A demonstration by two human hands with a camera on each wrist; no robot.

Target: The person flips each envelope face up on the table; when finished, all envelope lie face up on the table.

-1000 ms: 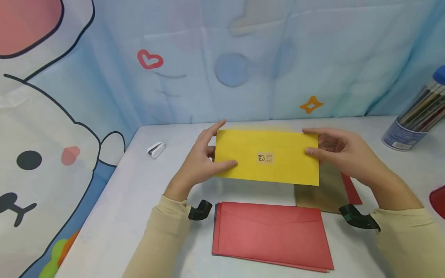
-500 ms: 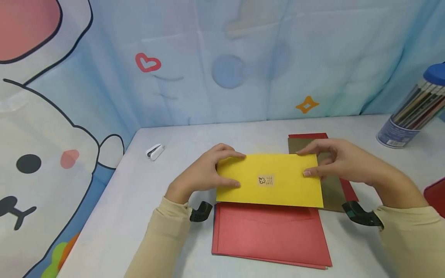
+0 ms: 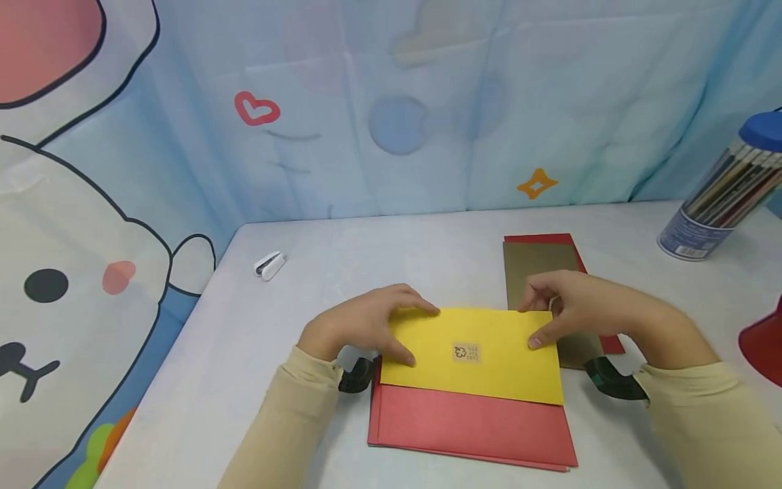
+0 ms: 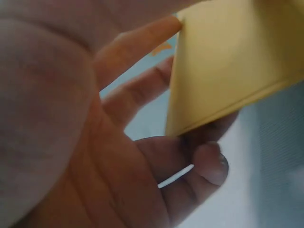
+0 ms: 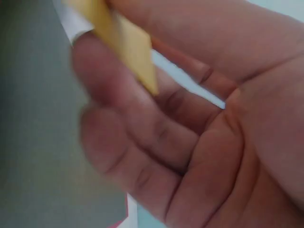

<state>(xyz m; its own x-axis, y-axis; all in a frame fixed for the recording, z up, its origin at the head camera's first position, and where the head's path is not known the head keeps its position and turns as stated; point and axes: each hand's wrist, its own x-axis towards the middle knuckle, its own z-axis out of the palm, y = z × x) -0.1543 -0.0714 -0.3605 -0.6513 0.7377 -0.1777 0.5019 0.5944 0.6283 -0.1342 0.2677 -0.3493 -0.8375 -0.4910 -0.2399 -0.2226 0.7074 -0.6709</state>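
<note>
Both hands hold a yellow envelope [image 3: 489, 380] with a small printed sticker [image 3: 467, 352]. My left hand [image 3: 373, 324] grips its left end, thumb on the face; in the left wrist view, fingers [image 4: 209, 161] reach behind the envelope [image 4: 228, 61]. At the other end my right hand [image 3: 586, 312] pinches it between thumb and fingers, several of which lie behind it in the right wrist view. Below, a stack of red envelopes [image 3: 476, 428] lies on the table, its upper part covered by the yellow one. Whether they touch I cannot tell.
A brown envelope [image 3: 537, 265] lies over a red one [image 3: 586, 261] behind the right hand. At the left sits a small white stapler-like item [image 3: 270, 265]. A pencil tub [image 3: 696, 234] with a blue lid stands at right, near a red object [image 3: 764, 343].
Both hands have brought the yellow envelope down and towards me, from above the table's middle to over the red stack. The brown envelope behind has come more into view.
</note>
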